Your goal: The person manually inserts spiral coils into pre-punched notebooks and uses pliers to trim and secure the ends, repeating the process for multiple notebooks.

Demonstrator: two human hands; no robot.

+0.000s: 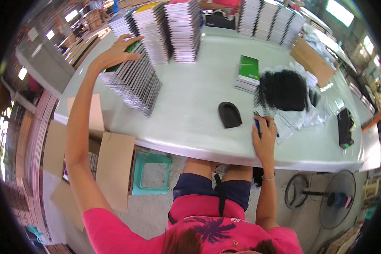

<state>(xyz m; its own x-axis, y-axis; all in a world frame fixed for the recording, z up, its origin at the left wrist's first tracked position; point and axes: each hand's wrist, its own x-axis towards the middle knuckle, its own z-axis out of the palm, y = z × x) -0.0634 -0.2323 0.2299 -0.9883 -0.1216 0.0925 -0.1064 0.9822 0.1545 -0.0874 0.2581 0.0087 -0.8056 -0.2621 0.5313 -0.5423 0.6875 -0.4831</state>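
Left hand (119,51) is stretched far out, palm down and fingers spread flat over the green cover of the top notebook on a leaning stack of spiral notebooks (133,82); it presses or touches rather than closes, and no book is lifted yet. Right hand (264,139) rests at the near table edge with fingers curled around a small blue object (257,125), maybe a pen or tool, too hidden to name; the grip looks closed on it. Only the head view here. The leaning stack sits at the left of the pale table (190,106), well apart from the right hand. Behind it stand taller upright notebook stacks (169,29), with more stacks (269,21) at the far right. A short pile with a green cover (248,73) lies mid-table, just beside a heap of black spiral bindings on clear plastic wrap (283,91). A black oval pad (229,114) lies near the right hand. A cardboard sheet (311,59) sits at the far right, a black device (345,127) at the right edge. Below the table: flattened cardboard (114,169), a teal stool (152,173), a floor fan (336,203). Progress, judging by layout: many books stacked, the short green-topped pile small, so plenty looks left to handle.
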